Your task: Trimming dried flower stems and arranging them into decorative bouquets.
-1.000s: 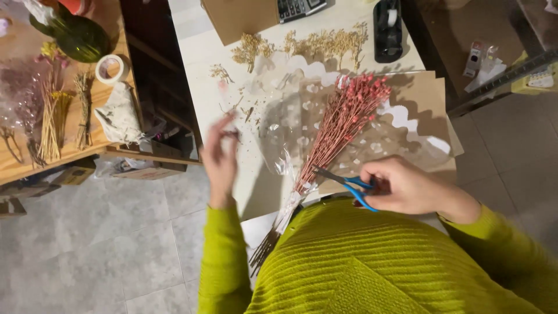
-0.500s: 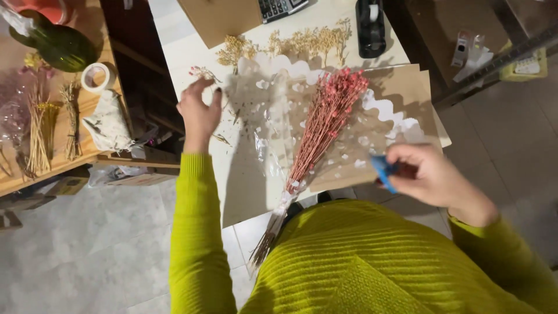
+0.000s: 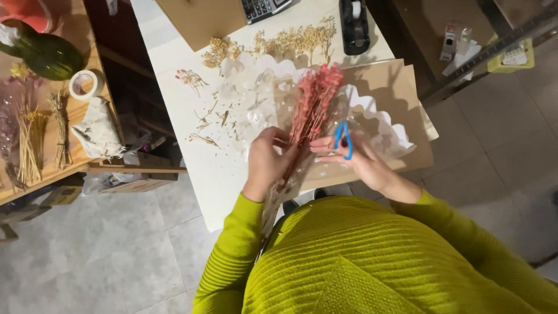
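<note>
A flat brown cardboard box (image 3: 200, 20) is lying at the far edge of the white table (image 3: 174, 104), just left of a calculator (image 3: 261, 7) whose grey keys are showing, its screen cut off by the frame. Right of the table, a small yellow packet with a white label (image 3: 511, 55) is sitting on a dark shelf (image 3: 465, 43), near two small white-and-red packages (image 3: 456, 38). Under the wooden side table (image 3: 64, 166), a brown carton (image 3: 136, 185) is resting on the floor.
</note>
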